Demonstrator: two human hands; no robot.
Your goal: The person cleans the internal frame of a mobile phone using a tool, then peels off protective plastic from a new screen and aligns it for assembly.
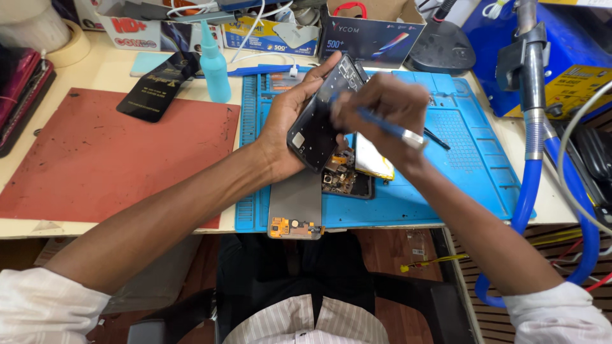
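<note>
My left hand [287, 114] holds a black phone frame [319, 121] tilted up over the blue work mat [472, 159]. My right hand [382, 102] grips a blue-handled tool [392, 129] with its tip against the frame. Under the hands lie an opened phone body with exposed circuit board [344, 181] and a flat silver battery [373, 162]. A grey panel with a small orange board at its end [294, 207] lies at the mat's front edge.
A red mat [108, 159] covers the table's left. A teal squeeze bottle [215, 64] and a black packet [156, 86] stand behind it. Boxes line the back. A blue hose and metal arm [532, 127] rise at the right. Black tweezers [437, 138] lie on the mat.
</note>
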